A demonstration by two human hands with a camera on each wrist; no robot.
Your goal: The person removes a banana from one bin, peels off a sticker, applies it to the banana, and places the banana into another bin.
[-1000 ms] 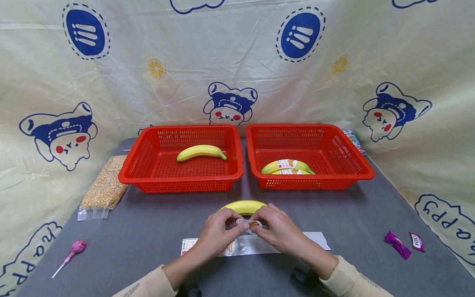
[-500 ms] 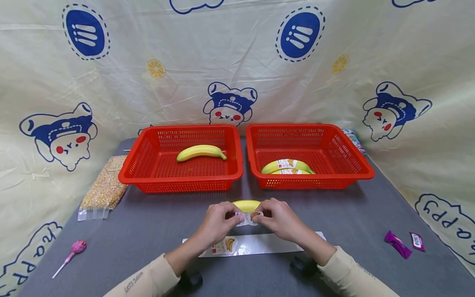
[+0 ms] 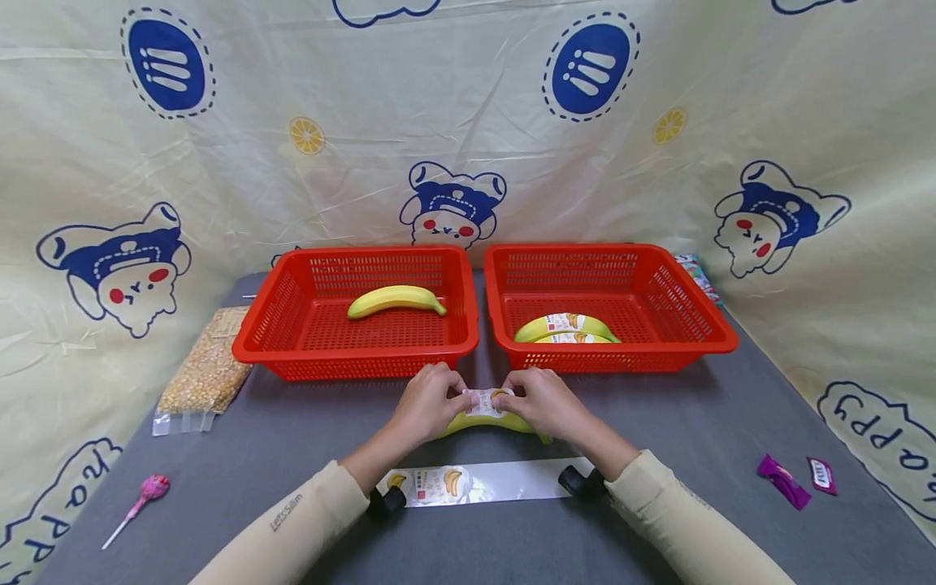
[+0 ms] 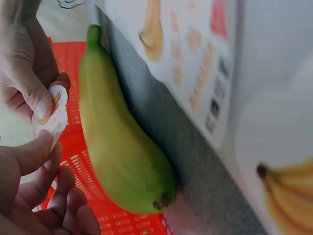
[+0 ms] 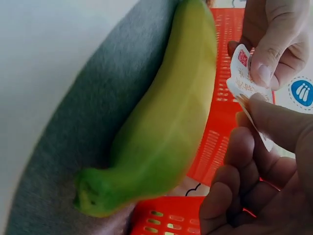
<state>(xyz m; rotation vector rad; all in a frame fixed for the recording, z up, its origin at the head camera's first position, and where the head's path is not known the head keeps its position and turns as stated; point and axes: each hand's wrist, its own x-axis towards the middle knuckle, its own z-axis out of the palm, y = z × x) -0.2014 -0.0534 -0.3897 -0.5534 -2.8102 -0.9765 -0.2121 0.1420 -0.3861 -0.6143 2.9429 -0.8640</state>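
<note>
An unlabelled yellow-green banana [image 3: 491, 423] lies on the grey table [image 3: 307, 455] in front of the two red baskets. Just above it, my left hand [image 3: 458, 400] and right hand [image 3: 512, 397] pinch a small white sticker [image 3: 486, 401] by its two ends. The left wrist view shows the sticker [image 4: 53, 116] a little apart from the banana [image 4: 122, 147]. So does the right wrist view, with sticker [image 5: 243, 82] beside banana [image 5: 171, 132]. A backing strip [image 3: 475, 483] with printed banana labels lies nearer me.
The left basket [image 3: 256, 341] holds one plain banana [image 3: 395, 299]. In the right basket [image 3: 712, 341] lie labelled bananas [image 3: 566, 327]. A bag of corn kernels [image 3: 208, 370] and a lollipop [image 3: 142, 496] are at the left. Two small candy packets [image 3: 782, 481] sit at the right.
Both hands have carried the sticker away from me, from over the backing strip to just above the banana. The strip now lies uncovered below my wrists.
</note>
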